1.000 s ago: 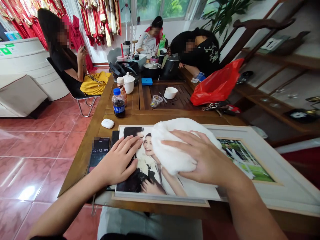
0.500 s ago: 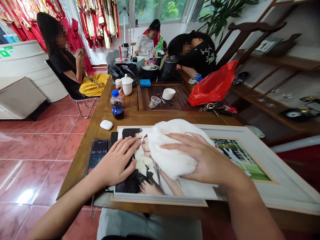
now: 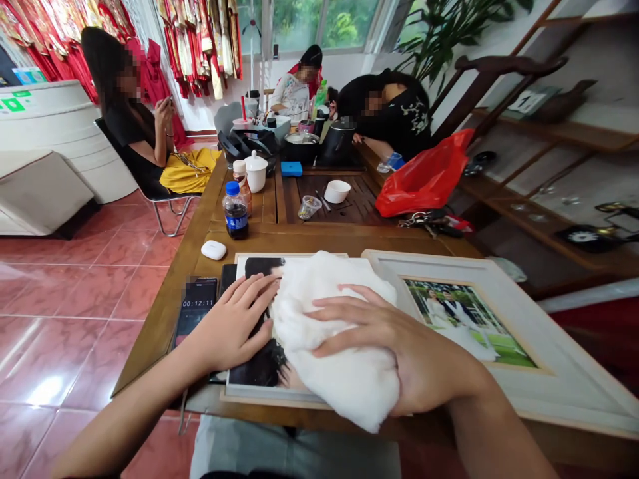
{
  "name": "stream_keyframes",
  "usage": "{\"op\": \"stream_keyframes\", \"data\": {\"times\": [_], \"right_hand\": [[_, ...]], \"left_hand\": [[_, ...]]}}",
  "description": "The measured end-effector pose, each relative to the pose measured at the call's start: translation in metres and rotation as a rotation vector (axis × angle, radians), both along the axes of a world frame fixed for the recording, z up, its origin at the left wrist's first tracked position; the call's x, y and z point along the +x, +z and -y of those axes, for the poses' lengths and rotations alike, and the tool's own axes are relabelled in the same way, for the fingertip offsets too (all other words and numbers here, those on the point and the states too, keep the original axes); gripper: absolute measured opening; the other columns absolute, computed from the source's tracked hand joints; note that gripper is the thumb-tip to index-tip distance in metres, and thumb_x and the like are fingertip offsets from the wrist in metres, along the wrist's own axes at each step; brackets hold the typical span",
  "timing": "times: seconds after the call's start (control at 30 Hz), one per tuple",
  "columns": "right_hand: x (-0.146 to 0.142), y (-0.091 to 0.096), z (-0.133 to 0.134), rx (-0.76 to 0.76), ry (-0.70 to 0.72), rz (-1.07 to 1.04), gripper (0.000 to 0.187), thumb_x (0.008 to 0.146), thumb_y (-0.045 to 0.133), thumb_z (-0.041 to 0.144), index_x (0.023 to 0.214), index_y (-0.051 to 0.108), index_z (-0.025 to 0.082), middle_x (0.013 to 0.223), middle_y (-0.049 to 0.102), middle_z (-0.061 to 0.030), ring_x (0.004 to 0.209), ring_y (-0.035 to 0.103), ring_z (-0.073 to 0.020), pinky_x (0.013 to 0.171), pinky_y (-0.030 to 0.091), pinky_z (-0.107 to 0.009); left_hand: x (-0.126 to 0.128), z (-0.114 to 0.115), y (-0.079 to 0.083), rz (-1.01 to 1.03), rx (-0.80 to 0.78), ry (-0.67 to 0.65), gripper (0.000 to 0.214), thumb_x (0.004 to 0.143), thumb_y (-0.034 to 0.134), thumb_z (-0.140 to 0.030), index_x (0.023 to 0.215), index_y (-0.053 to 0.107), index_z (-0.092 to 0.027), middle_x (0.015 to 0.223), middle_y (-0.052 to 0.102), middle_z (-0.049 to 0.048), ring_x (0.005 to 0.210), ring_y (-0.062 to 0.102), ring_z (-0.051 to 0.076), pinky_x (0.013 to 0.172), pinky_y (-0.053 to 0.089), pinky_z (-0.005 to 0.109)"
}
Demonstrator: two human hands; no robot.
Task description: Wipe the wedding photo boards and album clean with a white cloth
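Note:
A photo print [image 3: 252, 369] of a couple lies at the table's near edge, on a pale wooden frame [image 3: 294, 400]. My left hand [image 3: 244, 319] rests flat on its left side, fingers spread. Under my right hand [image 3: 384, 346] is a bunched soft white cloth [image 3: 319, 299], gripped and pressed onto the print. The cloth hides most of the picture, and a corner of it hangs past the near edge. To the right lies a framed photo [image 3: 459, 319] with a wide white mat, partly behind my right forearm.
Left of the print are a phone [image 3: 200, 309] and a white earbud case [image 3: 213, 250]. Farther back stand a cola bottle [image 3: 235, 211], a lidded white cup [image 3: 255, 173], a small bowl [image 3: 337, 191] and a red plastic bag [image 3: 424, 176]. Several people sit around.
My right hand has slid the white cloth left and toward me, covering the faces in the print and uncovering more of the framed photo. My left hand has stayed in place.

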State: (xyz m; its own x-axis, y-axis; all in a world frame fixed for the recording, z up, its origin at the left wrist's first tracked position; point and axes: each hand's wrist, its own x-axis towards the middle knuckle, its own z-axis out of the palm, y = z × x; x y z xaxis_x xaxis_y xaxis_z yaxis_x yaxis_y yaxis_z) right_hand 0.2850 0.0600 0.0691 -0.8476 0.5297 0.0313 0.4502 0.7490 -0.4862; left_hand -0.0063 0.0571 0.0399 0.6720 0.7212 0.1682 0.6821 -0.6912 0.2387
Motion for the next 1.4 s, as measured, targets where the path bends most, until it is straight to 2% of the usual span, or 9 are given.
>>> {"op": "stream_keyframes", "data": {"times": [0.13,0.43,0.5,0.67,0.87,1.0,1.23,1.3,1.4], "right_hand": [[0.004,0.000,0.000,0.018,-0.028,0.010,0.057,0.066,0.081,0.049,0.121,0.072,0.036,0.145,0.059,-0.0105,0.133,0.053,-0.0362,0.115,0.027,-0.060],[0.025,-0.016,-0.009,0.296,-0.456,0.017,0.057,0.072,0.075,0.045,0.127,0.068,0.032,0.144,0.058,-0.0130,0.130,0.054,-0.0425,0.103,0.040,-0.067],[0.027,-0.015,-0.009,0.293,-0.437,0.013,0.056,0.072,0.075,0.048,0.125,0.069,0.032,0.144,0.058,-0.0128,0.130,0.054,-0.0426,0.103,0.040,-0.067],[0.030,-0.005,-0.003,0.153,-0.221,0.034,0.049,0.065,0.081,0.044,0.113,0.075,0.032,0.141,0.060,-0.0130,0.128,0.055,-0.0426,0.105,0.040,-0.065],[0.030,0.000,0.001,0.025,-0.130,0.060,0.046,0.062,0.085,0.037,0.108,0.076,0.039,0.139,0.062,-0.0052,0.130,0.055,-0.0381,0.112,0.034,-0.061],[0.029,-0.005,-0.004,0.044,-0.205,0.028,0.047,0.067,0.081,0.051,0.111,0.076,0.034,0.142,0.059,-0.0099,0.130,0.054,-0.0411,0.110,0.034,-0.066],[0.025,-0.017,-0.010,0.230,-0.532,0.050,0.053,0.078,0.069,0.047,0.129,0.065,0.031,0.147,0.055,-0.0114,0.135,0.049,-0.0399,0.106,0.039,-0.062],[0.025,-0.016,-0.008,0.242,-0.540,0.084,0.054,0.080,0.067,0.045,0.131,0.063,0.029,0.147,0.053,-0.0132,0.136,0.047,-0.0393,0.106,0.039,-0.060],[0.028,-0.012,-0.002,0.215,-0.478,0.101,0.058,0.072,0.073,0.044,0.128,0.065,0.029,0.143,0.054,-0.0132,0.131,0.050,-0.0391,0.104,0.040,-0.059]], "left_hand": [[0.000,0.000,0.000,0.001,-0.003,0.004,0.057,0.102,0.039,-0.031,0.158,0.029,-0.020,0.161,0.038,0.0110,0.150,0.032,0.029,0.124,0.027,0.052],[0.000,0.000,0.001,-0.036,-0.019,0.002,0.057,0.104,0.036,-0.032,0.158,0.027,-0.018,0.162,0.035,0.0111,0.151,0.030,0.028,0.125,0.026,0.052],[0.000,0.000,0.001,-0.029,-0.017,0.001,0.057,0.104,0.037,-0.032,0.158,0.026,-0.019,0.162,0.035,0.0108,0.151,0.030,0.028,0.124,0.026,0.052],[0.000,0.000,0.001,-0.020,-0.013,-0.002,0.057,0.104,0.038,-0.033,0.158,0.026,-0.019,0.162,0.036,0.0102,0.151,0.030,0.028,0.125,0.025,0.051],[0.000,0.000,0.001,-0.030,-0.016,0.000,0.057,0.104,0.038,-0.032,0.158,0.028,-0.017,0.162,0.035,0.0108,0.152,0.029,0.028,0.125,0.025,0.051],[0.000,0.000,0.001,-0.039,-0.020,-0.001,0.057,0.104,0.037,-0.032,0.157,0.028,-0.016,0.162,0.034,0.0109,0.152,0.029,0.028,0.125,0.025,0.051],[0.000,0.000,0.001,-0.037,-0.021,0.001,0.056,0.104,0.036,-0.032,0.158,0.027,-0.018,0.162,0.035,0.0100,0.151,0.029,0.028,0.125,0.026,0.051],[0.000,0.000,0.002,-0.034,-0.019,0.001,0.056,0.104,0.036,-0.033,0.157,0.028,-0.018,0.162,0.035,0.0097,0.151,0.029,0.028,0.125,0.026,0.051],[0.000,0.000,0.002,-0.030,-0.014,0.005,0.056,0.104,0.037,-0.032,0.157,0.029,-0.018,0.162,0.035,0.0096,0.151,0.030,0.028,0.125,0.026,0.050]]}}
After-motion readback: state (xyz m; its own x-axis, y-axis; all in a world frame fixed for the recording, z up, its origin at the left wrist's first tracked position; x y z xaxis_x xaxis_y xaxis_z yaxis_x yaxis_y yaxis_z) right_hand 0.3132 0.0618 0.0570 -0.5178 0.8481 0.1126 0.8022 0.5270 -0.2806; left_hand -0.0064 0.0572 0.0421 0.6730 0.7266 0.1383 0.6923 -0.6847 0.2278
